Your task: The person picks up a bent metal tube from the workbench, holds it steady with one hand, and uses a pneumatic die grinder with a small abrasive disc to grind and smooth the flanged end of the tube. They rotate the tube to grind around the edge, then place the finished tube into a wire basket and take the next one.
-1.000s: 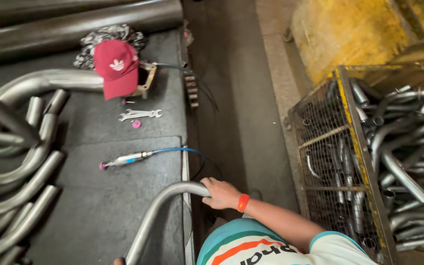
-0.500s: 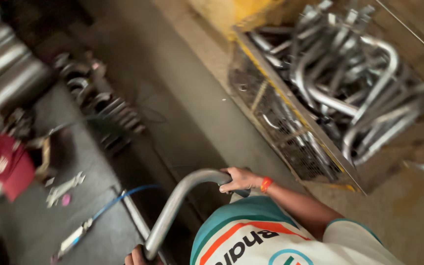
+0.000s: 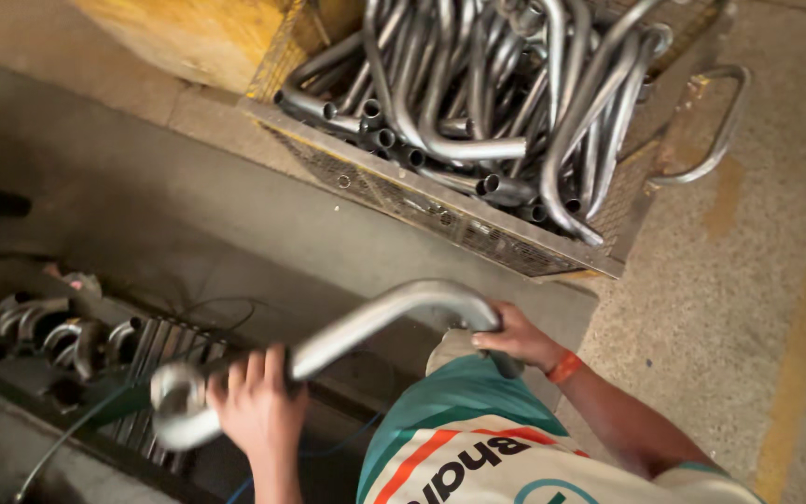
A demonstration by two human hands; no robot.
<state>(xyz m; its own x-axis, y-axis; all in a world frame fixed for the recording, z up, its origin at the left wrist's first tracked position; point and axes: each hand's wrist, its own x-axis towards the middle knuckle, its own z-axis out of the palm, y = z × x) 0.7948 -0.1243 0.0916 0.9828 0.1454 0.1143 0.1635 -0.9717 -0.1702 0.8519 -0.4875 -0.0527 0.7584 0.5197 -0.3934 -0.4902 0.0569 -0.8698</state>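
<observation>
Both hands closed on one bent steel pipe, held in the air over the floor.

Left hand (image 3: 256, 403) wraps the pipe (image 3: 347, 329) near its open end, low in the head view; right hand (image 3: 515, 338), with an orange wristband (image 3: 566, 366), grips just past the bend at the pipe's other end. The pipe runs straight between them, in front of a teal and white shirt (image 3: 478, 439). Beyond the left hand, short curved pipe elbows (image 3: 58, 331) lie in a row at a dark ledge edge, a blue hose (image 3: 67, 434) trailing below them. Further off, across the concrete floor (image 3: 748, 308), a wire mesh crate (image 3: 440, 205) holds a tangled heap of bent pipes (image 3: 496, 84), one loop (image 3: 715, 121) hanging outside its far corner. A yellow block (image 3: 198, 33) sits just beside the crate.
</observation>
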